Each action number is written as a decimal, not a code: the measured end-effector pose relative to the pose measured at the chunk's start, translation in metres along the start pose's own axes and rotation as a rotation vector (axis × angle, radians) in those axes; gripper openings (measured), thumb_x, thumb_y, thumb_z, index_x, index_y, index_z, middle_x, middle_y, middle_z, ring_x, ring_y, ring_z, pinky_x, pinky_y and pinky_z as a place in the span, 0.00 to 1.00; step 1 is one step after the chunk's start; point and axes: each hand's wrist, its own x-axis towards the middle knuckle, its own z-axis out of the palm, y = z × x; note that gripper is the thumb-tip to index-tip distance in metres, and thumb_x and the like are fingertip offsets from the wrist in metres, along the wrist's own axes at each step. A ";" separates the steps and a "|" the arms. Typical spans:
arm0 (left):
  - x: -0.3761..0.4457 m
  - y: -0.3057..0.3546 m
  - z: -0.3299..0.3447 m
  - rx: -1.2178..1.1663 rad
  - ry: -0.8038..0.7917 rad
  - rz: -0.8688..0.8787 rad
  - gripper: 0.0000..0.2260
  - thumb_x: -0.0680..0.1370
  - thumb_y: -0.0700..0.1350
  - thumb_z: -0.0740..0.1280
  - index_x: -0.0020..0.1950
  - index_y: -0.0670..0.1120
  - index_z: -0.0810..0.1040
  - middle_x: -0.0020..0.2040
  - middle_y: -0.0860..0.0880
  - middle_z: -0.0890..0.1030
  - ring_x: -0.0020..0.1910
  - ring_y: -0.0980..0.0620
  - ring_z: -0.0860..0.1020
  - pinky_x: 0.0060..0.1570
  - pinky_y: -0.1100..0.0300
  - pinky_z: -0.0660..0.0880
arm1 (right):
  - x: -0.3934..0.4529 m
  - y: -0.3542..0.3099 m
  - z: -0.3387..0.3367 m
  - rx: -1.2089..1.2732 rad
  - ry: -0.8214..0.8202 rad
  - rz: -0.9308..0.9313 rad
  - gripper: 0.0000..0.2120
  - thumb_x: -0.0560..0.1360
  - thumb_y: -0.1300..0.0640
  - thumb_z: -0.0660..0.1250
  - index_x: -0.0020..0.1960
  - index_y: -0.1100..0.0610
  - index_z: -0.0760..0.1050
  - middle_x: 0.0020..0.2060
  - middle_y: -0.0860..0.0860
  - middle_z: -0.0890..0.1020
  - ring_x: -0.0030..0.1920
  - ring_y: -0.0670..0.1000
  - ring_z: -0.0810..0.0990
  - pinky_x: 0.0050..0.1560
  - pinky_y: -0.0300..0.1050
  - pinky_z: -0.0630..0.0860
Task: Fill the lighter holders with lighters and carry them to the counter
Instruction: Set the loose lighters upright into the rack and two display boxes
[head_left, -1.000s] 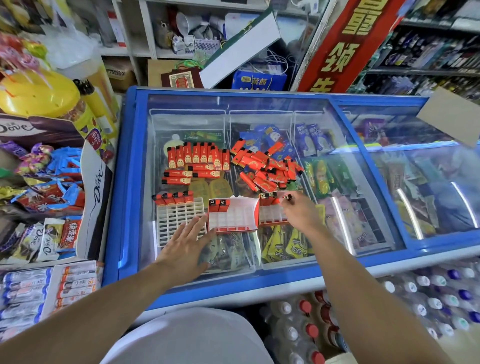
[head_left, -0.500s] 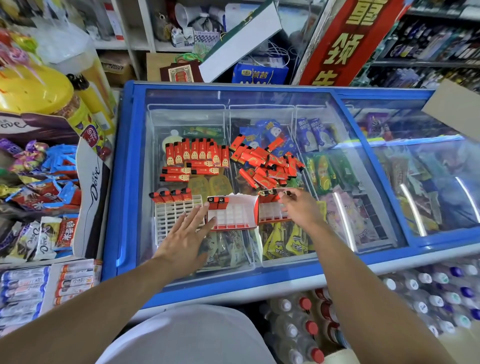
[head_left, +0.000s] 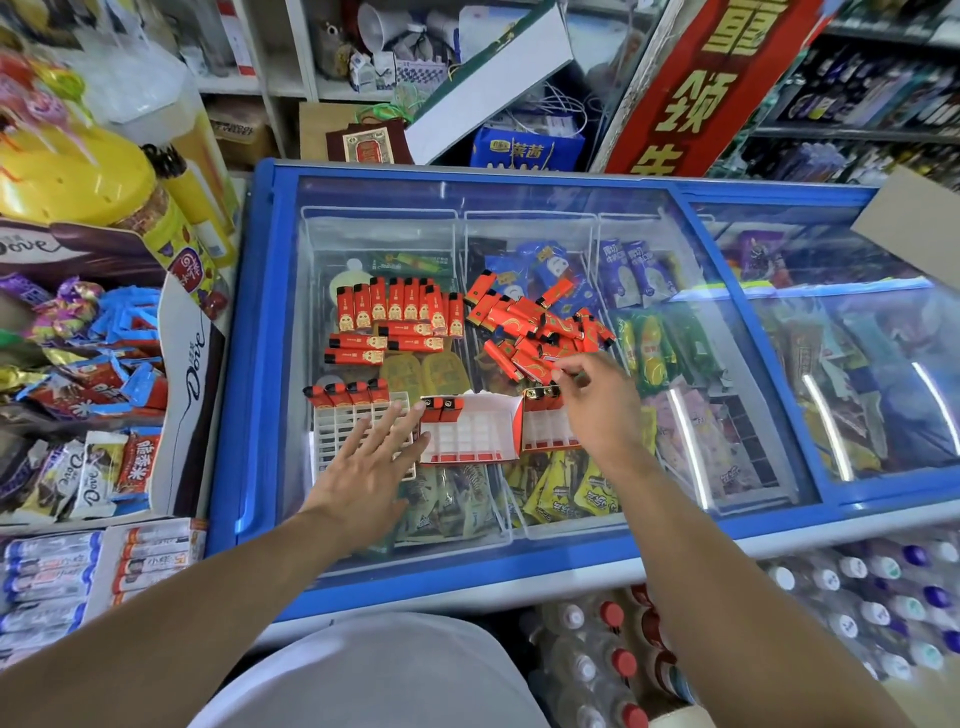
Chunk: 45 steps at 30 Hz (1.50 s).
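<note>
Lighters (head_left: 540, 332) lie heaped on the freezer lid (head_left: 519, 208) — three holders (head_left: 470, 434) just in front, barely filled. Right hand (head_left: 597, 410) pinches at the heap's edge; whether it grips one, cannot tell. Left hand (head_left: 371, 467) spread flat, empty. Filling step; next calls for slotting upright.

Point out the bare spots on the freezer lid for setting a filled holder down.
Bare glass: the far strip behind the lighter rows, and the right sliding pane. Crowded: the loose lighter pile and three holders by both hands.
</note>
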 end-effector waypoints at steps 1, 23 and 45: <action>-0.001 -0.001 -0.001 0.051 -0.010 0.012 0.37 0.82 0.56 0.61 0.83 0.51 0.41 0.75 0.46 0.21 0.77 0.44 0.26 0.77 0.42 0.34 | 0.002 -0.006 0.003 -0.033 -0.033 -0.073 0.08 0.77 0.50 0.71 0.56 0.48 0.81 0.53 0.44 0.83 0.50 0.46 0.80 0.52 0.48 0.79; -0.022 -0.023 0.035 -0.259 -0.142 -0.179 0.41 0.79 0.64 0.60 0.82 0.54 0.38 0.80 0.51 0.29 0.78 0.48 0.30 0.79 0.47 0.38 | 0.026 -0.071 0.060 -0.229 -0.558 -0.286 0.18 0.77 0.50 0.73 0.65 0.47 0.77 0.56 0.46 0.84 0.47 0.44 0.80 0.55 0.44 0.77; -0.012 -0.016 0.019 -0.269 -0.175 -0.222 0.39 0.79 0.62 0.62 0.83 0.52 0.45 0.83 0.49 0.38 0.81 0.46 0.38 0.80 0.47 0.45 | 0.046 -0.024 -0.001 -0.548 -0.505 -0.119 0.18 0.77 0.57 0.71 0.65 0.44 0.79 0.63 0.48 0.81 0.62 0.52 0.79 0.62 0.50 0.75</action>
